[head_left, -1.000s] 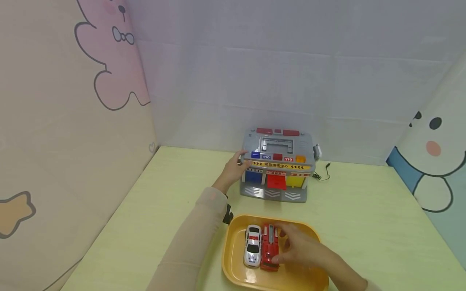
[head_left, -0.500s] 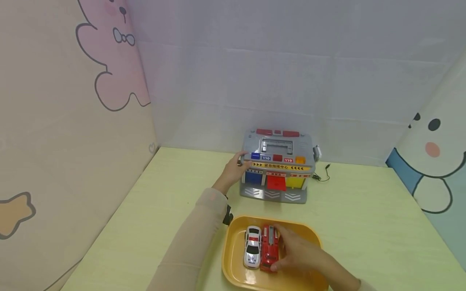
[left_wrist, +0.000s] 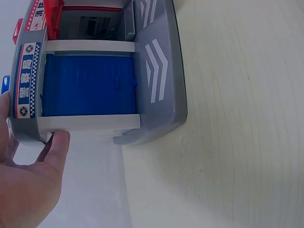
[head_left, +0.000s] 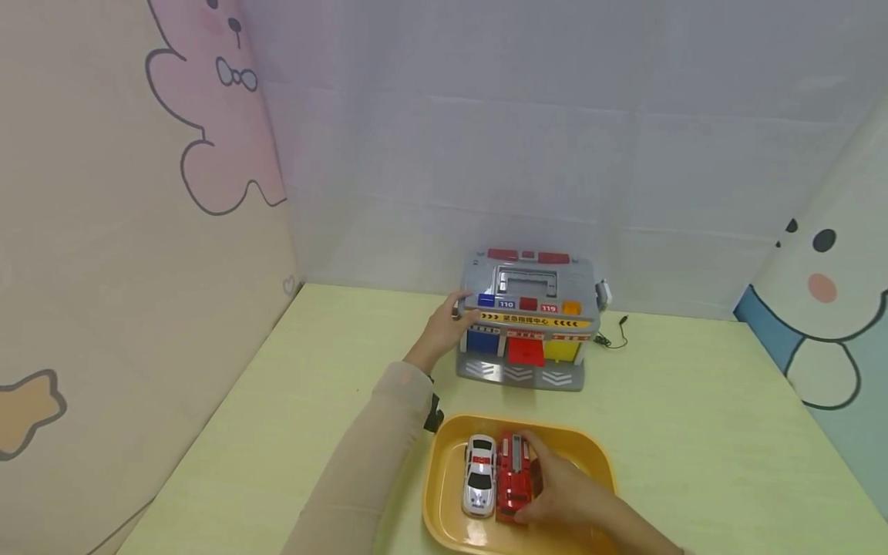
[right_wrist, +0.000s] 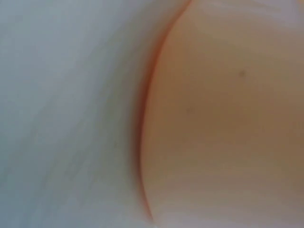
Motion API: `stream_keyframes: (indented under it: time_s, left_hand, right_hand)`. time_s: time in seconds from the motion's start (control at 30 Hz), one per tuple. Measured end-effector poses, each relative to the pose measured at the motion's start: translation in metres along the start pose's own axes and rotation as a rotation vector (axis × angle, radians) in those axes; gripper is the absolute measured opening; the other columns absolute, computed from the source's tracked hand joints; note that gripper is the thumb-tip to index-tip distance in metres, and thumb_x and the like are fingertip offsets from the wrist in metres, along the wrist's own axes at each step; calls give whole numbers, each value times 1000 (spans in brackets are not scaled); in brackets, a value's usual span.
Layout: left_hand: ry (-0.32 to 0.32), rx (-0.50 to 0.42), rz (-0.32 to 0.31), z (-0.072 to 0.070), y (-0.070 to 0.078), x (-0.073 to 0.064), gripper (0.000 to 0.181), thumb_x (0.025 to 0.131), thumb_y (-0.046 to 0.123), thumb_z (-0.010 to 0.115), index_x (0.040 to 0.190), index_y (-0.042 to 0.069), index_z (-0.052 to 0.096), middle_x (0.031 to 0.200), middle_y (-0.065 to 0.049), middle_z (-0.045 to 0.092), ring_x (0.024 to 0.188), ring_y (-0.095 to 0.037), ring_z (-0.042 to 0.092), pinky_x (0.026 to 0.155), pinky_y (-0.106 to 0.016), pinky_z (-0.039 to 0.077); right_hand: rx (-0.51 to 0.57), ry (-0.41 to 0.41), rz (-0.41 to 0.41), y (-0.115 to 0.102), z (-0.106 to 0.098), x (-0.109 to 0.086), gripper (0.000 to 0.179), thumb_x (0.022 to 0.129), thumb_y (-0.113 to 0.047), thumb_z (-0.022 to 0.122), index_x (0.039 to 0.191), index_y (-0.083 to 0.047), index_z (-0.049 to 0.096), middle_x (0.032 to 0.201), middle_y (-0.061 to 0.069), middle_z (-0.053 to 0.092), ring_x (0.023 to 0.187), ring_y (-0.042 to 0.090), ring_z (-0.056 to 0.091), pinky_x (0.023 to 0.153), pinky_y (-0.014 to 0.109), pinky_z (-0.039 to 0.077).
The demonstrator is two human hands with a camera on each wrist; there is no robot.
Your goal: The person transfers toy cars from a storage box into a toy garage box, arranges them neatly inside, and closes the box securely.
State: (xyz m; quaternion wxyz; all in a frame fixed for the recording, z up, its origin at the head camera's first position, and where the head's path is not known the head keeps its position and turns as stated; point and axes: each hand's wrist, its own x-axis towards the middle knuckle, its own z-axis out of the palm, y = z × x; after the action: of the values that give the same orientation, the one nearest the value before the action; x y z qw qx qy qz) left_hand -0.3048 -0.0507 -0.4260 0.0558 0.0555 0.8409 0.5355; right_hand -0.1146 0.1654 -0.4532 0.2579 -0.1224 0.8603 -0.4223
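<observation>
My left hand (head_left: 444, 331) grips the left end of a grey toy rescue station (head_left: 515, 285), fingers at its roof edge. In the left wrist view a finger presses the side beside the station's lowered blue door (left_wrist: 88, 85). Its red middle door (head_left: 526, 351) is swung up. Below, a yellow tray (head_left: 513, 422) bears a white toy police car (head_left: 479, 479) and a red toy fire truck (head_left: 514, 462), side by side. My right hand (head_left: 565, 493) pinches the fire truck lengthwise, thumb at the near end, fingers at the far end. The right wrist view shows only blurred skin and a pale surface.
A thin black cable (head_left: 613, 339) with a plug lies to the right of the station. Printed cloth walls (head_left: 361, 169) stand behind and on both sides of the pale green table (head_left: 694, 432). The tray stands close in front of the station.
My right thumb and fingers have closed in on the two ends of the fire truck. My left hand has stayed on the station. The head view has shifted slightly.
</observation>
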Motion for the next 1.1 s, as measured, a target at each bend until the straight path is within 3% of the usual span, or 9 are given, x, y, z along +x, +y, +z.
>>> stream_keyframes:
  time_s: [0.23, 0.47, 1.1]
  left_hand:
    - [6, -3, -1, 0, 1, -1, 55, 99, 39, 57, 148, 24, 39, 144, -16, 45, 125, -32, 47, 96, -49, 45]
    - [2, 1, 4, 0, 0, 0, 55, 99, 39, 57, 148, 24, 39, 142, -16, 46, 123, -32, 48, 95, -48, 46]
    - [11, 26, -8, 0, 2, -2, 55, 99, 40, 57, 148, 24, 39, 140, -15, 47, 123, -32, 49, 95, -48, 46]
  right_hand:
    - [95, 16, -29, 3, 1, -4, 108, 64, -8, 91, 147, -7, 21, 105, 13, 58, 89, 27, 60, 79, 44, 54]
    - [81, 45, 45, 2, 0, -9, 110, 62, -11, 93, 147, -16, 24, 111, 16, 55, 94, 30, 58, 82, 50, 53]
    - [93, 55, 57, -14, -21, -25, 112, 62, -9, 93, 150, -17, 24, 114, 15, 53, 94, 28, 56, 83, 50, 52]
